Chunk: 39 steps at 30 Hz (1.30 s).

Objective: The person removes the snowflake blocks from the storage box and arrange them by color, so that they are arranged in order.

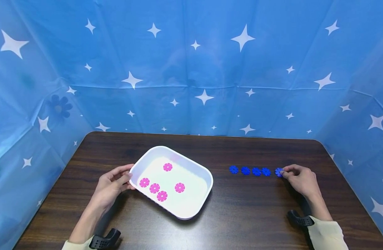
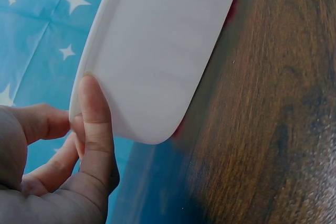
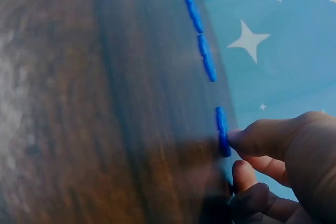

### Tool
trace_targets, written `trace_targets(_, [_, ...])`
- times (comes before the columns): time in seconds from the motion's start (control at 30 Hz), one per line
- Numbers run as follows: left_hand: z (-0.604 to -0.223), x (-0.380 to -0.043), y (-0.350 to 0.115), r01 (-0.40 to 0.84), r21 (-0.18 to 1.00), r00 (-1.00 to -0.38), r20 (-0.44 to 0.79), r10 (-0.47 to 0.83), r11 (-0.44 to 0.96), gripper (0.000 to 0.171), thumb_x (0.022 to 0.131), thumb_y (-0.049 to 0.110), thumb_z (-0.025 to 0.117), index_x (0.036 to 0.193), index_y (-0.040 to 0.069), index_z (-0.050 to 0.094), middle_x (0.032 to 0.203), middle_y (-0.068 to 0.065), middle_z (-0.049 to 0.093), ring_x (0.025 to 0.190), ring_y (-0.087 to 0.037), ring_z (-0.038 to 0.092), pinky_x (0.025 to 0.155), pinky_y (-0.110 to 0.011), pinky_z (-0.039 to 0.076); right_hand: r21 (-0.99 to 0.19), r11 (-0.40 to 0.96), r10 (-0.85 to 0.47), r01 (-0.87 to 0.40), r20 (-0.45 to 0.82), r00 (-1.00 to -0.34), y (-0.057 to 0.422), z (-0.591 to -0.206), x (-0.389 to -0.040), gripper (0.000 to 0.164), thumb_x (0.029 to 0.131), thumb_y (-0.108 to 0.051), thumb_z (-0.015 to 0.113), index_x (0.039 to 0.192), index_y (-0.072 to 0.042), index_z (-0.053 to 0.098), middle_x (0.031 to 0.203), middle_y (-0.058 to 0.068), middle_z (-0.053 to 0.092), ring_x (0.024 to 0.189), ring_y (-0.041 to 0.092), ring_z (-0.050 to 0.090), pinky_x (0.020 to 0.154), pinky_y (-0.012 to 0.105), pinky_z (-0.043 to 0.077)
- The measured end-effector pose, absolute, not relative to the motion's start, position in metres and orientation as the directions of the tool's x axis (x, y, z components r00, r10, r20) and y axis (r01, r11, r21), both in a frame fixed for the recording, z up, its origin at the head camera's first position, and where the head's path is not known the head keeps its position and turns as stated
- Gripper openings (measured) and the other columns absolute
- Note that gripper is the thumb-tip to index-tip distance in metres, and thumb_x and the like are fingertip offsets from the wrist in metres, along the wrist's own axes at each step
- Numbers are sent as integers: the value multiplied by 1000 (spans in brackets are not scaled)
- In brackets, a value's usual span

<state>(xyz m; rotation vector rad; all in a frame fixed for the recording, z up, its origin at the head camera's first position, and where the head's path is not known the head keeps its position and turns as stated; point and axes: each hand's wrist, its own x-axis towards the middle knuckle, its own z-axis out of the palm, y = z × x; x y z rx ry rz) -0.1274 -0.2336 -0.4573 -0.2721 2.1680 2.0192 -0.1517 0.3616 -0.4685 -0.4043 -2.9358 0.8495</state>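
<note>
My left hand [image 1: 109, 187] grips the left end of a white plastic tray [image 1: 192, 173] by its rim. In the left wrist view the thumb [image 2: 96, 108] lies along the tray's outer wall. Several pink flower-shaped discs [image 1: 180, 188] lie inside the tray. To the right, my right hand [image 1: 301, 180] pinches the edge of a blue flower-shaped disc [image 1: 278, 172] between thumb and fingers. That disc sits at the right end of a row, a small gap from the other blue discs [image 1: 256, 171]. In the right wrist view it appears edge-on at the thumb tip.
Everything stands on a dark wood-grain table [image 1: 241, 215]. A blue curtain [image 1: 185, 62] with white stars hangs behind and at both sides. Black bands [image 1: 105, 239] are worn on both wrists, over pale sleeves.
</note>
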Motion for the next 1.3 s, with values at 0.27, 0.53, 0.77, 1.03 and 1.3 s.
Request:
trace_targets(0.27, [-458,-127,-234,-238,969,-971,-238,-12,67,45,104,14,59,146,0,51,114,-7,55,91,-13,66,82,-26,64,-520,823,288,228,36,-957,361,-471,-152,20,96,-25,70,100,-5,71,75,5,62,66,20,49,58,29,33])
trace_targets(0.53, [-458,-128,-234,-239,969,-971,-238,-15,69,46,103,14,61,146,1,51,114,-8,55,90,-14,66,81,-26,64,-538,813,271,220,16,-963,351,-459,-147,35,100,-39,66,111,-6,69,95,12,67,80,25,55,63,29,39])
trace_targets(0.77, [-459,-127,-235,-236,970,-972,-235,-13,66,45,103,13,61,145,0,51,113,-8,55,89,-13,66,80,-26,64,-568,819,146,85,63,-987,331,-440,-147,36,98,-35,69,117,-4,67,97,12,72,80,21,64,61,26,49])
trace_targets(1.03, [-460,-127,-235,-240,969,-971,-240,-12,56,46,103,14,61,146,0,51,112,-7,55,89,-13,66,80,-26,64,-570,821,11,-32,72,-997,307,-425,-146,42,98,-39,69,124,-6,64,103,8,69,81,19,60,59,25,48])
trace_targets(1.3, [-460,-128,-235,-238,970,-971,-238,-9,55,46,104,14,60,146,0,50,114,-8,55,91,-16,66,80,-26,64,-587,795,-109,-151,107,-988,280,-414,-146,35,97,-36,71,122,-13,65,102,4,68,84,17,60,66,24,48])
